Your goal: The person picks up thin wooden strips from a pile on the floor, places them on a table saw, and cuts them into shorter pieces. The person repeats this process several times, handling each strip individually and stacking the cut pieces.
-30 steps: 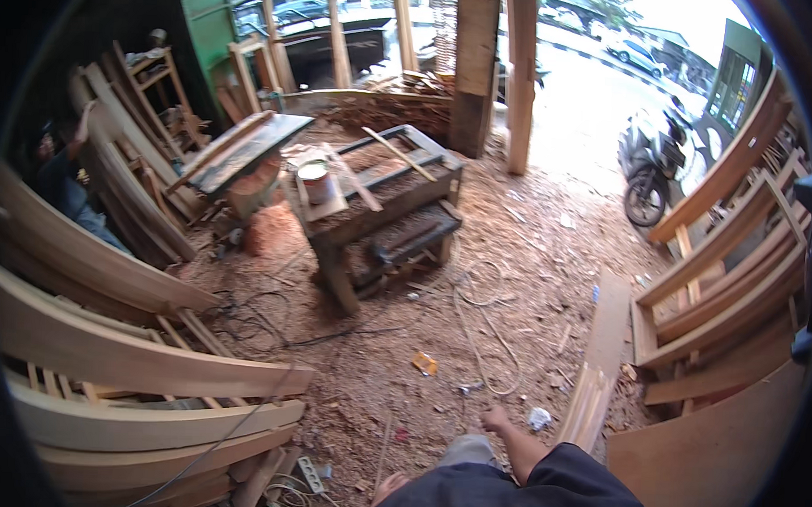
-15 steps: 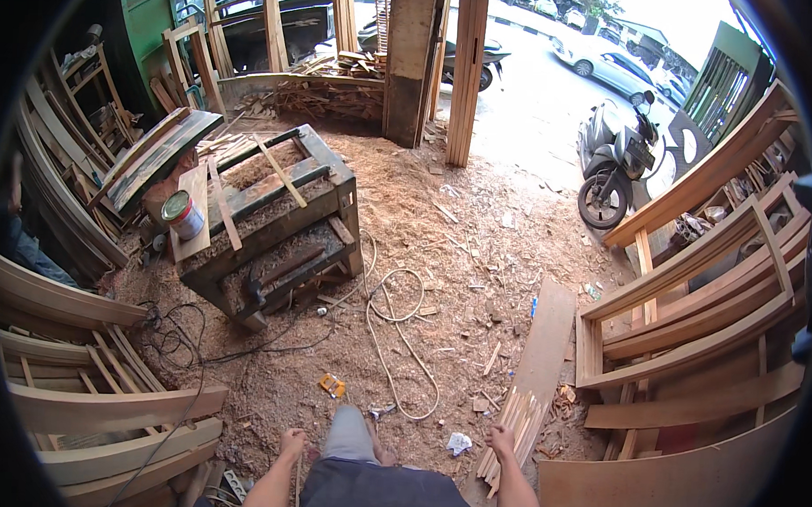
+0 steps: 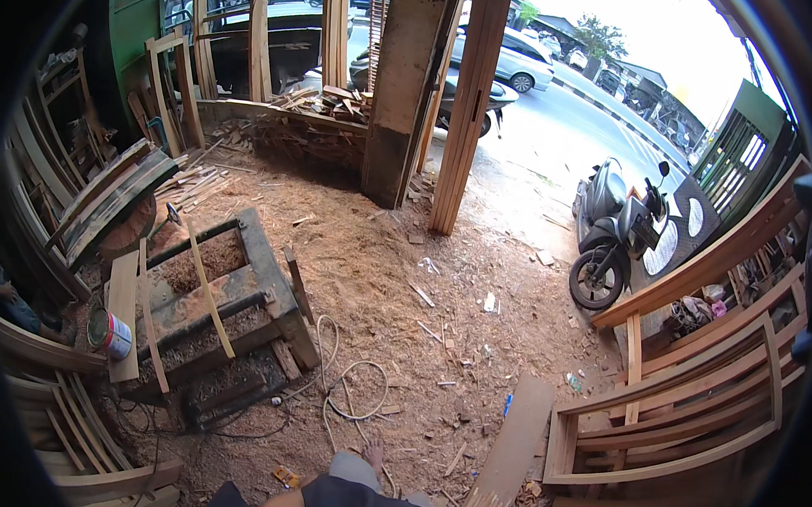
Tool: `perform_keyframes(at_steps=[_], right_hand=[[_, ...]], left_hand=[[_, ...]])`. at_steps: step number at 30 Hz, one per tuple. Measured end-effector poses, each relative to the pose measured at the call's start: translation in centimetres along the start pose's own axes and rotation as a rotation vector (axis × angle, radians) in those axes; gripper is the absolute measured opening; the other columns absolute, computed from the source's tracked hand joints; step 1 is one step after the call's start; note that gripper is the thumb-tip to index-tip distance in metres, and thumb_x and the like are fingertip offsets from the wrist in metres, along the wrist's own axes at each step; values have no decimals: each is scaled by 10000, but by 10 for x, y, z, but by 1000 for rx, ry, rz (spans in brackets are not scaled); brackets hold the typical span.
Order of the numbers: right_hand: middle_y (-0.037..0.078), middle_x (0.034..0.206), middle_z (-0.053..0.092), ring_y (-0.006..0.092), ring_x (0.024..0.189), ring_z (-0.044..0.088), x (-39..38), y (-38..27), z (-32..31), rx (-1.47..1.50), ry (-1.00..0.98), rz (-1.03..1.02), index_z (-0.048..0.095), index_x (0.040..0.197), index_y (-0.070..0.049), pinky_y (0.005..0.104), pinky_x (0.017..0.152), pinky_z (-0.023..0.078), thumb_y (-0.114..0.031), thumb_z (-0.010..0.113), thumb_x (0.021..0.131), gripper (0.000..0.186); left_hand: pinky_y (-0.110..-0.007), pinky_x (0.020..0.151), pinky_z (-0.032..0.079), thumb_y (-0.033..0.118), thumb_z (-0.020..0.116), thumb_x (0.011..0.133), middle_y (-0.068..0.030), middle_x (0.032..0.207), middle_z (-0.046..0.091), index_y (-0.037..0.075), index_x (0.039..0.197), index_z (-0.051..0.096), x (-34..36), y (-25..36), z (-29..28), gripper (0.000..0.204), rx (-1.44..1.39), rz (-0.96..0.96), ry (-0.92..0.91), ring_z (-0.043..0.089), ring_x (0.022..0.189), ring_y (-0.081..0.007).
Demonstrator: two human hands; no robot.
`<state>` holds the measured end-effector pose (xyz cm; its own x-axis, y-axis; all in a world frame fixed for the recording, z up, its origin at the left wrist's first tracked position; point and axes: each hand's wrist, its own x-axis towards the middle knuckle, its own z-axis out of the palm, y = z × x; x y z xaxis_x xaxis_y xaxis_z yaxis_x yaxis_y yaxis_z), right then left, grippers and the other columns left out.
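Note:
Neither of my hands shows; at the lower edge only a patch of bare skin (image 3: 286, 504), probably part of my left arm, appears beside my dark shirt (image 3: 344, 502). My grey-clad knee (image 3: 354, 469) and a bare foot (image 3: 374, 453) are just ahead of it. To the right of my legs, a long flat wooden board (image 3: 518, 432) lies on the ground, with the tips of some thin wooden strips (image 3: 485, 505) on its near end. A yellow object (image 3: 285, 476) rests in the shavings left of my knee.
A heavy workbench frame (image 3: 283, 325) stands left, carrying loose strips and a paint can (image 3: 110, 333). A pale hose (image 3: 366, 364) loops over the shavings. Wooden frames (image 3: 667, 468) lean at right, near a parked motorbike (image 3: 611, 234). Another person (image 3: 19, 311) is at the far left.
The view has tipped upward and shifted. Both my hands, seen half a second ago by my knee and over the strips, have left the picture. A car outside has moved.

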<state>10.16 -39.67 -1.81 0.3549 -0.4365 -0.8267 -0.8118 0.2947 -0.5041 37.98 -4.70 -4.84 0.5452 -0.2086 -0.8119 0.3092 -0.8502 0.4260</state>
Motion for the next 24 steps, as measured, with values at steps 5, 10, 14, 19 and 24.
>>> perform_keyframes(at_steps=[5,10,14,19,24], right_hand=[[125,766,636,222,589,655,88,-174,-63,325,212,-171,561,1040,36,317,485,541,-55,491,938,153],[130,801,647,216,573,639,208,-318,-43,348,156,-240,529,1144,14,317,491,537,-57,513,937,220],[146,857,666,226,621,649,292,-403,22,-4,-135,-120,565,1117,-3,349,534,541,-79,542,927,206],[162,924,668,248,753,644,359,-595,105,-532,-438,-212,612,1069,-21,379,638,526,-130,571,884,218],[178,992,670,270,884,640,476,-797,101,-879,-382,-401,659,1021,-40,409,742,511,-181,600,841,236]], left_hand=[[-319,728,539,291,636,885,-97,913,700,32,1176,640,80,190,-113,389,-487,143,40,673,831,-180],[-296,668,539,294,568,956,-90,1061,675,26,1228,581,135,356,-192,382,-541,341,70,681,873,-178],[-326,774,521,276,612,914,-90,987,710,70,1198,651,207,385,-195,353,-624,311,138,676,850,-168],[-359,835,507,362,588,906,-116,1068,691,74,1188,655,277,384,-241,408,-285,-19,-19,655,985,-239],[-352,865,499,359,603,895,-114,1097,687,73,1170,660,294,458,-353,400,-323,125,305,645,1037,-240]])
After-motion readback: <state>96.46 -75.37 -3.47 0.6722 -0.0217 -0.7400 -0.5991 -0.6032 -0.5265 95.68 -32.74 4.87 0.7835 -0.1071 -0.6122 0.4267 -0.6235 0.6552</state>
